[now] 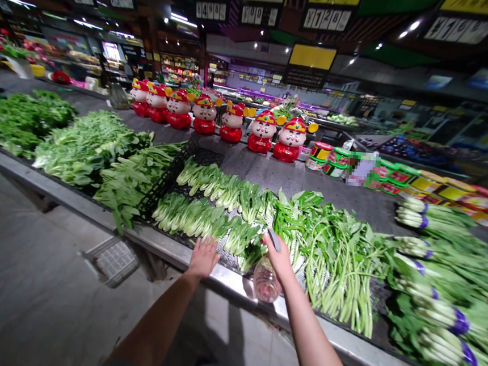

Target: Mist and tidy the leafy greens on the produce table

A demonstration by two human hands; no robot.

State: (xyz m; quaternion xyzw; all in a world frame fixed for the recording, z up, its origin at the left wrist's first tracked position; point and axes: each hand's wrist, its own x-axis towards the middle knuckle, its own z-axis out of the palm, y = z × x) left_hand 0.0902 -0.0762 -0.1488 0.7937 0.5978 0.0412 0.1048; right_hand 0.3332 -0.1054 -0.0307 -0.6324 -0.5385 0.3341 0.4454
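My right hand (279, 258) is wrapped round the neck of a clear spray bottle (266, 282) with a grey top, held over the front edge of the vegetable stand. Flat and with fingers stretched out, my left hand (204, 256) lies at the near edge of the small bok choy (198, 216), palm down. The bok choy is laid out in two rows on a perforated surface. Just right of the bottle spreads a heap of long-stemmed leafy greens (336, 248). The bottle's lower end shows clearly; its trigger is mostly hidden by my fingers.
A metal rail (235, 287) runs along the stand's front. A black crate divider (167, 179) separates more greens (89, 146) on the left. Purple-banded bunches (449, 320) lie at right. Red figurines (232, 124) and tubs (432, 185) line the back. A grey basket (113, 260) sits below.
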